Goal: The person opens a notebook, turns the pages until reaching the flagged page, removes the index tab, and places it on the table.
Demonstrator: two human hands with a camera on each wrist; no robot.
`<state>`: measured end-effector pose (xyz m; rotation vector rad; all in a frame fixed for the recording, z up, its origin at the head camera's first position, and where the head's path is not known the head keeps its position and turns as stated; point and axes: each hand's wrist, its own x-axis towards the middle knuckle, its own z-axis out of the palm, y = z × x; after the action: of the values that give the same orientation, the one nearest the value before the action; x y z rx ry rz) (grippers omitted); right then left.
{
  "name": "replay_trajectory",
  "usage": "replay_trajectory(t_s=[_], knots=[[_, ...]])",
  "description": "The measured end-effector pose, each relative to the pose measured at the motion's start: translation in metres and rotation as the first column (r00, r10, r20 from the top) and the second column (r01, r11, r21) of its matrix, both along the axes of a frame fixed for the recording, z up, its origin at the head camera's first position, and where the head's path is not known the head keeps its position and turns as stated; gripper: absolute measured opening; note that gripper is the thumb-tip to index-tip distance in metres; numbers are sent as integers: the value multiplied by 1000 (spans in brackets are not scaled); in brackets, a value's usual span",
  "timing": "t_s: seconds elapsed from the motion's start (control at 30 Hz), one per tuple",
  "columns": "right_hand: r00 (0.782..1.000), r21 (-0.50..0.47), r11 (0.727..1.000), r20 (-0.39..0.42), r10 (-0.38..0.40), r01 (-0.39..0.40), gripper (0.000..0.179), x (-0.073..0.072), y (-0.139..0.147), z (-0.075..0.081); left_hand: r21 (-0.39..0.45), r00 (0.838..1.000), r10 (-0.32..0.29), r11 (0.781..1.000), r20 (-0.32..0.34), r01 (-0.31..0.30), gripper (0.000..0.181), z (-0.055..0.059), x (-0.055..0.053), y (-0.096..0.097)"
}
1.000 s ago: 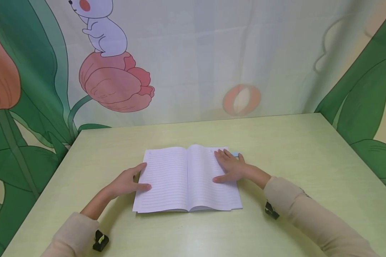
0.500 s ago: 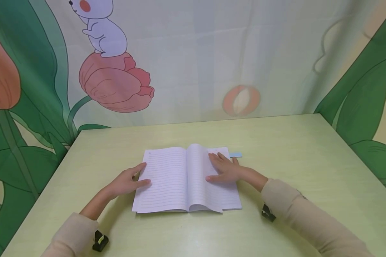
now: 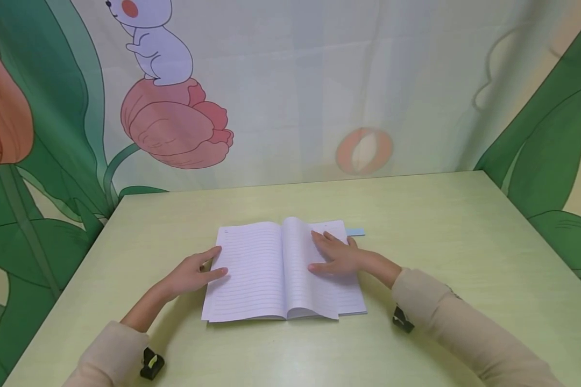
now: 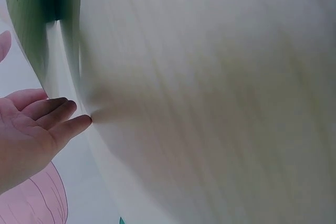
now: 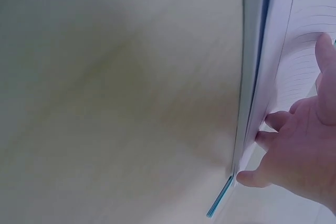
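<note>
An unfolded lined notebook [image 3: 244,274] lies on the table, its right-hand leaf [image 3: 295,269] bulging up near the spine. At its left edge is my left hand [image 3: 189,275], thumb resting on the page and fingers extended along the edge. The left wrist view shows these fingers [image 4: 76,124] touching the table beside the notebook's green cover [image 4: 31,30]. My right hand [image 3: 340,255] rests on the right page with spread fingers, pressing the bulging leaf. Past the notebook's right edge sticks out a light blue strip [image 3: 355,232], also visible in the right wrist view.
The pale table [image 3: 416,215] extends around the notebook. Behind it hangs a curtain [image 3: 281,107] printed with flowers and a white animal. A small black device hangs at each cuff, such as the left device [image 3: 152,364].
My right hand has slid left across the right page, and the upper leaf has bulged and shifted left with it. More of the blue strip shows. The left hand stays put.
</note>
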<state>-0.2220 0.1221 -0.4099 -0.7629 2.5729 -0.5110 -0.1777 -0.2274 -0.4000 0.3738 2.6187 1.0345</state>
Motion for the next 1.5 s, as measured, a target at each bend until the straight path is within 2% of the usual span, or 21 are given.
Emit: replay_trajectory(t_s=[0.33, 0.63, 0.9, 1.17, 1.3, 1.5], knots=[[1000, -40, 999, 14, 4, -3, 85, 2, -10, 1, 9, 1000, -2, 1000, 1, 2, 73, -1, -1, 0], [995, -134, 991, 97, 34, -21, 82, 4, -23, 4, 13, 1000, 10, 1000, -4, -10, 69, 0, -2, 0], [980, -259, 966, 191, 48, 3, 76, 1, -36, 3, 50, 1000, 9, 999, 3, -10, 67, 2, -3, -1], [961, -355, 931, 277, 21, 83, 72, 7, -49, 6, 86, 1000, -6, 996, 1, 6, 65, 3, -1, -2], [959, -372, 926, 279, 47, 63, 71, 10, -55, 6, 133, 1000, -7, 991, 13, 5, 63, 3, -1, -2], [965, -350, 937, 247, 83, 9, 72, 14, -65, 8, 186, 1000, -4, 982, 28, -1, 63, 5, -1, -2]])
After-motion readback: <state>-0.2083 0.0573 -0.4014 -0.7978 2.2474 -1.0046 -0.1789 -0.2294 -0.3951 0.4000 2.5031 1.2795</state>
